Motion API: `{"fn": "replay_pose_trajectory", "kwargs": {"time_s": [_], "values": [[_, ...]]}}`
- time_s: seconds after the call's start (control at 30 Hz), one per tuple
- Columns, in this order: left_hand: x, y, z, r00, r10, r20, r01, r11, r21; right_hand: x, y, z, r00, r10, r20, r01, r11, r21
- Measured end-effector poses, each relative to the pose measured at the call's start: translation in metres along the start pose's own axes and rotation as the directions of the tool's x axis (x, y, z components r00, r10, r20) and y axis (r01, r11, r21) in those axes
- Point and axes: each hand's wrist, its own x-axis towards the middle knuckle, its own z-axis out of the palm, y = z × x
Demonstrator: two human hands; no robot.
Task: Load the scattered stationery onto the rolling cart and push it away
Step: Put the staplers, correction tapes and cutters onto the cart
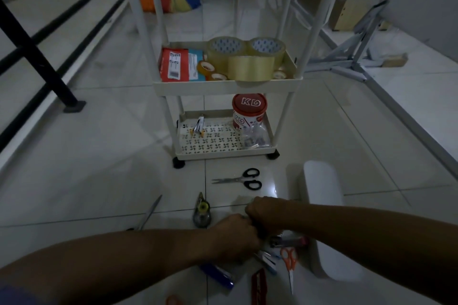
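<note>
Both hands are brought together low over the floor: the left hand and the right hand are curled, knuckles touching, over a small item that is hidden beneath them, so it cannot be told what is gripped, or whether anything is. The gathering step is judged to be in hand, with loading only partly done.

Much stationery is left scattered on the tiles. Black-handled scissors lie between the hands and the rolling cart; a correction-tape dispenser lies just left of the hands, and a long blade-like tool further left. Below the hands are found orange-handled scissors, a blue stapler and a few smaller pieces (too dim to name). A white stool stands at the right.

On the cart's middle shelf are held large rolls of clear tape, small tape rolls and flat red and blue packets. On the bottom shelf are held a red tub, a clear bag of small parts and a few clips.

Next, a firm hold on the hidden item is called for, then a lift forward to a free shelf spot; the cart is to be pushed only once the floor is cleared.
</note>
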Motion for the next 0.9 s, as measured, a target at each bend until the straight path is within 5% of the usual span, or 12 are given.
{"fn": "replay_pose_trajectory", "kwargs": {"time_s": [0.27,0.43,0.67,0.83,0.9], "values": [[-0.046,-0.046,-0.03,0.988,0.004,-0.157,-0.007,1.0,-0.016,0.002,0.029,-0.057,0.984,0.165,0.068,-0.177,0.948,0.264],[-0.08,-0.09,-0.059,0.923,-0.251,-0.29,0.241,0.968,-0.07,0.006,0.04,-0.1,0.964,0.237,-0.12,-0.157,0.873,0.463],[-0.083,-0.137,-0.09,0.612,-0.678,-0.407,0.611,0.732,-0.301,0.033,0.04,-0.142,0.824,0.316,-0.47,-0.05,0.868,0.495],[-0.061,-0.167,-0.106,0.351,-0.887,-0.3,0.603,0.459,-0.652,0.065,0.036,-0.157,0.664,0.368,-0.651,0.054,0.845,0.532],[-0.05,-0.178,-0.103,0.305,-0.922,-0.238,0.591,0.379,-0.713,0.08,0.037,-0.158,0.624,0.381,-0.682,0.046,0.853,0.519]]}}
